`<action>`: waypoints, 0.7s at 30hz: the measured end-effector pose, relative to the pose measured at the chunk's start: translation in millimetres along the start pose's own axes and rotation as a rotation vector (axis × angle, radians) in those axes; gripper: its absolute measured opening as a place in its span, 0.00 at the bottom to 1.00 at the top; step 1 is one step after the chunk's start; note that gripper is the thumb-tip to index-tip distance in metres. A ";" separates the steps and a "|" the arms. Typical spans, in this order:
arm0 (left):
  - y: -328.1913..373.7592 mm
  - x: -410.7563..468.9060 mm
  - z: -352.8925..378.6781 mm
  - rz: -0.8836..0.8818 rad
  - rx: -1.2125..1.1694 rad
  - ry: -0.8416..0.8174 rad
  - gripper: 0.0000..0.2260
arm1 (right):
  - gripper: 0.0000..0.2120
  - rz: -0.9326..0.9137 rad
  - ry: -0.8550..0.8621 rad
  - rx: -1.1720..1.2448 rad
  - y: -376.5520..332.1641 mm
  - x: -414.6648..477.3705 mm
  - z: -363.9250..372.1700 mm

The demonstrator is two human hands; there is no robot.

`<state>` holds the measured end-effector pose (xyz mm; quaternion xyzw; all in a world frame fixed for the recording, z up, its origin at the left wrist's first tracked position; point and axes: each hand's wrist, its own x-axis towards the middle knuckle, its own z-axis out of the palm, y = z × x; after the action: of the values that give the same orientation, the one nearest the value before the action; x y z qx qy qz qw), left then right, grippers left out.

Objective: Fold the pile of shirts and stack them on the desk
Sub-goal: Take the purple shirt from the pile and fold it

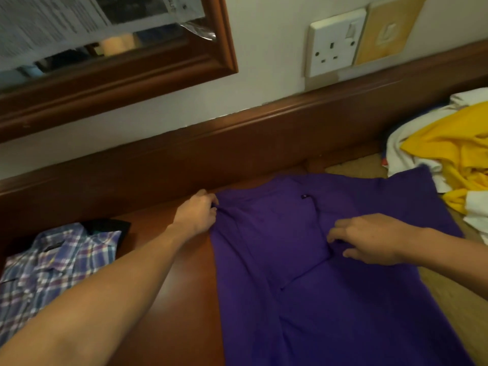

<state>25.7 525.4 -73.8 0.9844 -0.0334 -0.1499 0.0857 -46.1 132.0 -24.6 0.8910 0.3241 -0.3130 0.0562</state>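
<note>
Both hands hold cloth: the left hand point(196, 212) pinches the purple shirt point(303, 286) at its far edge, the right hand point(369, 239) pinches a fold at its middle. It lies flat on the worktop point(190, 299), between a loose pile point(449, 154) and a folded plaid shirt point(52, 268).

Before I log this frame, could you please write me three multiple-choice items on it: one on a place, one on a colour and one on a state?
1. The plaid shirt lies: A) left of the purple shirt; B) on top of it; C) on the floor.
2. The shirt spread across the desk is: A) green; B) red; C) purple.
3. The left grip: A) hangs open; B) pinches the purple shirt's edge; C) holds a hanger.
Answers: 1 A, it sits folded at the desk's left end; 2 C, the spread cloth is purple; 3 B, its fingers curl on the shirt's far left corner.
</note>
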 end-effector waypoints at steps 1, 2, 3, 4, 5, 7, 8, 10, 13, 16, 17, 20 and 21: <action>4.7 0.2 -1.1 -0.010 0.012 0.002 0.12 | 0.19 0.003 0.001 0.008 -0.2 -4.8 2.1; 9.7 -0.5 -2.2 -0.016 0.024 0.012 0.14 | 0.19 0.006 -0.002 0.017 0.0 -8.4 3.5; 15.2 -1.2 -3.1 -0.010 0.034 0.031 0.16 | 0.19 0.006 -0.004 0.025 0.2 -11.6 3.2; 21.1 -2.2 -3.8 0.009 0.039 0.056 0.16 | 0.19 0.007 -0.001 0.039 1.2 -14.0 1.7; 28.0 -2.8 -4.4 0.044 0.037 0.079 0.16 | 0.18 0.012 0.007 0.056 3.6 -15.2 0.0; 44.6 -1.8 -4.5 0.147 0.015 0.074 0.15 | 0.18 0.046 0.027 0.091 11.7 -15.5 -4.0; 53.2 -0.1 -4.4 0.201 0.009 0.049 0.15 | 0.18 0.077 0.036 0.098 18.3 -13.7 -6.4; 71.3 4.8 -2.4 0.298 0.030 0.003 0.13 | 0.18 0.159 0.040 0.117 35.9 -11.2 -13.5; 96.2 15.3 3.3 0.390 0.043 -0.023 0.12 | 0.18 0.320 -0.020 0.158 78.2 -15.5 -24.2; 118.3 25.5 9.1 0.450 0.001 -0.058 0.13 | 0.14 0.501 -0.007 0.121 132.0 -35.6 -25.7; 125.3 28.8 11.4 0.471 -0.014 -0.069 0.14 | 0.12 0.557 0.017 0.116 148.5 -46.2 -24.2; 142.3 36.0 18.3 0.505 -0.033 -0.089 0.17 | 0.13 0.686 0.119 0.144 185.9 -80.9 -16.2; 146.2 38.4 21.2 0.503 -0.034 -0.095 0.17 | 0.15 0.715 0.154 0.141 194.8 -91.1 -12.7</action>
<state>50.1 374.7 -78.7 0.9354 -0.2788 -0.1704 0.1353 25.7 -66.2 19.6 0.9705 -0.0268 -0.2274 0.0759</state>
